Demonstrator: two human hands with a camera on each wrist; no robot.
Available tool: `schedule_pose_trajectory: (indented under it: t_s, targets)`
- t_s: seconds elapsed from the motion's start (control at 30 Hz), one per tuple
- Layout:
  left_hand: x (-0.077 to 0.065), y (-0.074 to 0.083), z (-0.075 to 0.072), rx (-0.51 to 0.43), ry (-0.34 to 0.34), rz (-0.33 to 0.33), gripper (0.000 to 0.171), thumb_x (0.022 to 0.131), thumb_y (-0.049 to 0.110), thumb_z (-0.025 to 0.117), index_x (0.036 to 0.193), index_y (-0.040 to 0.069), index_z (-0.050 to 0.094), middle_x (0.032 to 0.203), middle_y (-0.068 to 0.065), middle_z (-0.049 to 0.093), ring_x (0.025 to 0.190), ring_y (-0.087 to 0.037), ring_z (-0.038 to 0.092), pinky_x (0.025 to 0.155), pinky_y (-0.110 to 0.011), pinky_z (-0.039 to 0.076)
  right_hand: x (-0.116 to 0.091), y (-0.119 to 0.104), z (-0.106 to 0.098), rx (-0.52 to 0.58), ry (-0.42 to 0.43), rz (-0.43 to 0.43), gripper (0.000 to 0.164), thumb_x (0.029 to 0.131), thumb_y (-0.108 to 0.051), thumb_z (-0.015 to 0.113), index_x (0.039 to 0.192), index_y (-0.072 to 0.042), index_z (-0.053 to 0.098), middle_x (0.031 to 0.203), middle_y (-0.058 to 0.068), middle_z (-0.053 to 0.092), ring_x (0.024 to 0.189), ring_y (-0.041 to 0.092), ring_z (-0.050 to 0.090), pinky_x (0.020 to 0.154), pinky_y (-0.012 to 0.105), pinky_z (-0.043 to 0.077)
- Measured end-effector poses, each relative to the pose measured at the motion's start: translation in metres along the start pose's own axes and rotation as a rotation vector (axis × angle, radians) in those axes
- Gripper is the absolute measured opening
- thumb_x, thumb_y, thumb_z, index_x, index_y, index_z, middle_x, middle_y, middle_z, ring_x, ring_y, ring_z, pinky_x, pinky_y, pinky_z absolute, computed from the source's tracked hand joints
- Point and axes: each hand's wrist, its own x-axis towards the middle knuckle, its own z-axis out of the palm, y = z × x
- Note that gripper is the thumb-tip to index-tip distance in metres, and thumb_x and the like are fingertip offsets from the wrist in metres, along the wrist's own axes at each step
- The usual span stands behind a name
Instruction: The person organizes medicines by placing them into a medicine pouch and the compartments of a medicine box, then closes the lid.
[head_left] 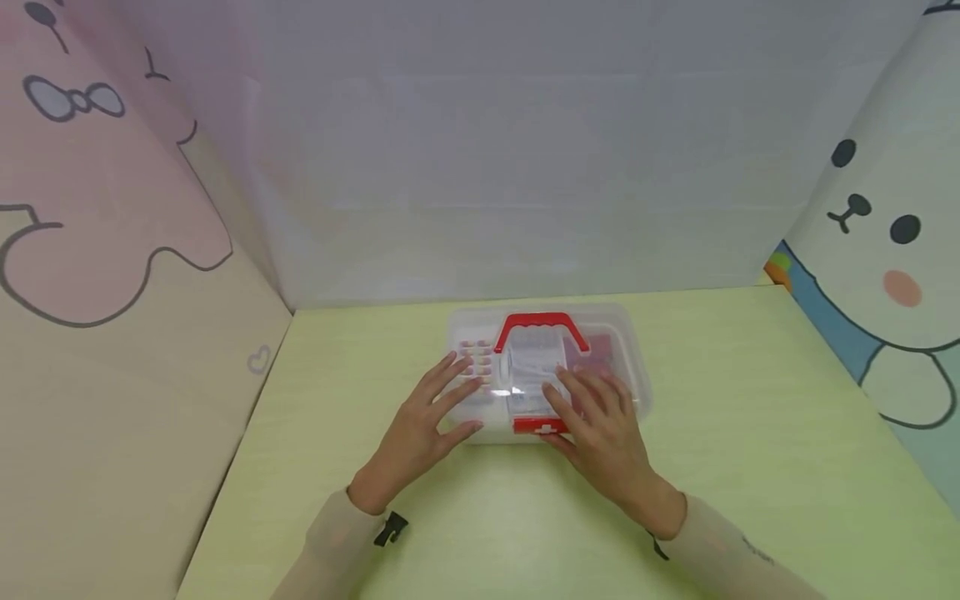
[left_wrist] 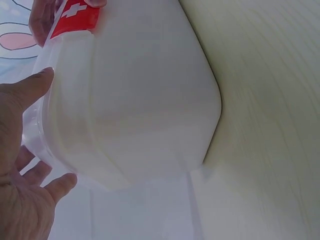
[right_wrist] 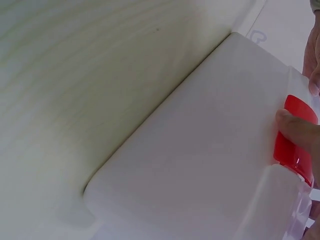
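A white first-aid box [left_wrist: 155, 90] with a clear lid [head_left: 637, 367] lies on the table. Its red handle [head_left: 536, 318] lies against the top, and a red latch [right_wrist: 300, 107] with a white cross sits on the front. My left hand [head_left: 416, 433] rests spread on the lid's left side, thumb near its front edge. My right hand [head_left: 611, 437] is over the lid's right part, fingers lightly bent on top. Its thumb [right_wrist: 297, 129] presses the latch's lower edge. Through the lid show a pill blister pack [head_left: 483, 348] and a dark red item [head_left: 603, 346], partly hidden by the fingers.
The pale yellow-green table [head_left: 360, 358] extends to both sides of the box and in front of it. A plain white backdrop [head_left: 480, 167] stands behind, with cartoon-printed sheets [head_left: 112, 208] at left and right. A black strap buckle [head_left: 392, 528] hangs at the left sleeve.
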Motion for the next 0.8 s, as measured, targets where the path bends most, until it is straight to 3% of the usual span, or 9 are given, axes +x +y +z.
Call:
schedule_pose_trajectory:
  t_s: [0.53,0.7,0.8]
  targets:
    - [0.005,-0.009,0.017,-0.022,-0.030,0.000,0.063,0.079,0.033,0.070,0.134,0.015,0.046,0.144,-0.009,0.034,0.134,-0.027,0.020,0.097,-0.043,0.038,-0.006,0.008,0.003,-0.035,0.010,0.020,0.086,0.056,-0.036,0.083,0.130,-0.010,0.049,0.135,0.018,0.043,0.122,0.038,0.036,0.099,0.059,0.028]
    - [0.002,-0.011,0.017,-0.021,-0.051,-0.009,0.064,0.079,0.031,0.070,0.135,0.015,0.045,0.145,-0.008,0.032,0.134,-0.027,0.019,0.097,-0.042,0.038,-0.007,0.008,0.004,-0.018,-0.024,0.025,0.088,0.057,-0.038,0.082,0.133,-0.011,0.046,0.137,0.017,0.041,0.125,0.036,0.034,0.100,0.059,0.026]
    - [0.001,-0.010,0.015,0.003,-0.069,-0.017,0.064,0.079,0.030,0.071,0.135,0.015,0.045,0.146,-0.007,0.031,0.134,-0.026,0.018,0.096,-0.042,0.039,-0.008,0.008,0.004,-0.003,-0.058,0.022,0.084,0.064,-0.043,0.077,0.135,-0.012,0.044,0.139,0.016,0.039,0.126,0.036,0.032,0.102,0.059,0.024]
